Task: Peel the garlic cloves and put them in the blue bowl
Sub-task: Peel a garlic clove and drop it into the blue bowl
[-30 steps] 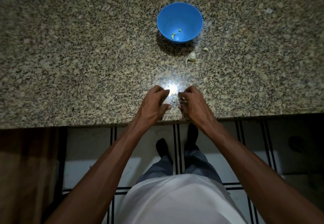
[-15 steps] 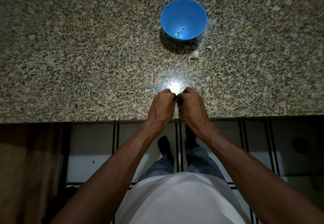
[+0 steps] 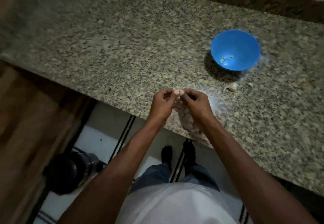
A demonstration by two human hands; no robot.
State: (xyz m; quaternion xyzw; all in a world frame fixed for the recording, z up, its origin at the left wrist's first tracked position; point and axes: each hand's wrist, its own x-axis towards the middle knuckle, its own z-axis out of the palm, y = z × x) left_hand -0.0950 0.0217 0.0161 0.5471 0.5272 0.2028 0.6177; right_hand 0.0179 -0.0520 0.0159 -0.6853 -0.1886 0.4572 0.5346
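Pinching one pale garlic clove between curled fingers of my left hand and right hand, presumably for peeling leverage; round blue plastic bowl waits well apart on the speckled granite surface.

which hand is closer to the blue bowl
Right. The right hand sits below-left of the blue bowl; the left hand is further left. Both pinch a garlic clove.
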